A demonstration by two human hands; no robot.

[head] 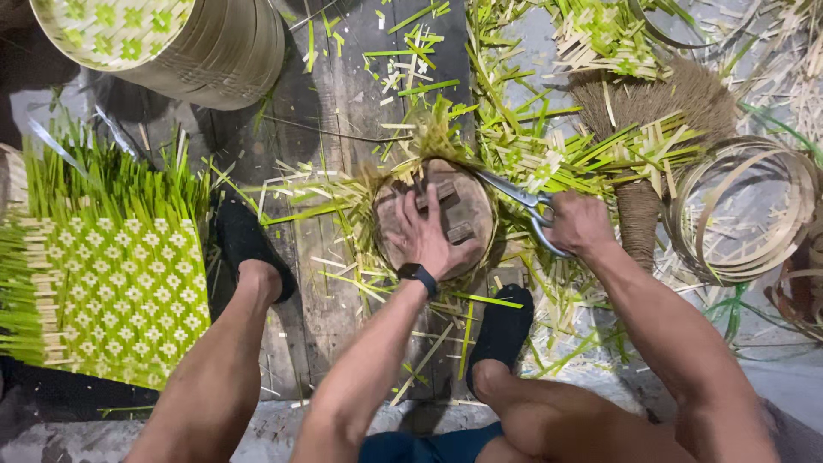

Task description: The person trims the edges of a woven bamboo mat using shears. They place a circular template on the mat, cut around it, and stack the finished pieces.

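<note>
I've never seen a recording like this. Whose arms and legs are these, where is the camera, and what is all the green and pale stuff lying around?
There is one picture, from a camera on the person's head, looking down at their own arms, knees and dark shoes.

The left hand presses flat on a round wooden disc with strips poking out from under it. The right hand holds scissors at the disc's edge.

Loose bamboo-like strips, green and pale, litter the wooden floor. To the left lies a woven mat in a green and pale pattern; above it a round woven basket. On the right are a brush and coiled thin hoops.
</note>
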